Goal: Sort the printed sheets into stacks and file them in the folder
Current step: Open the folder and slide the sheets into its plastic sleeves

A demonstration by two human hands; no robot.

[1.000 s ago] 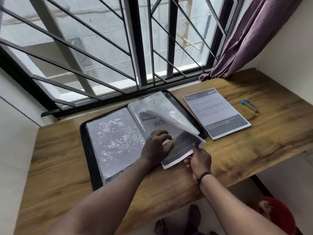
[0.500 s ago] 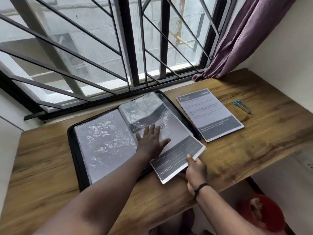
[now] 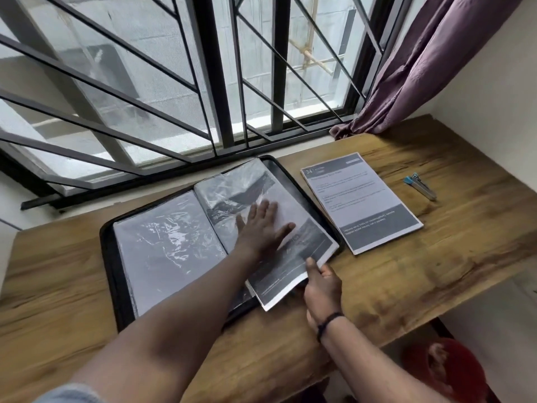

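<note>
At the bench's near edge, the left hand [image 3: 261,225] presses flat on the folder [image 3: 122,286]; the right hand [image 3: 321,282] pinches a printed sheet [image 3: 287,269].

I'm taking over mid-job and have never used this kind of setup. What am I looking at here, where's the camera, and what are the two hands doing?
There is no machine: a person works with bare hands, and the single picture comes from a camera worn on their head, looking down at a wooden desk under a barred window. An open black display folder with clear plastic sleeves lies on it. The left hand presses flat, fingers spread, on the right-hand sleeve. The right hand pinches the near edge of a printed sheet that lies partly inside that sleeve, its corner sticking out over the folder's edge. To the right lie a stack of printed sheets and a small blue-tipped metal tool; I cannot tell what it is.
</note>
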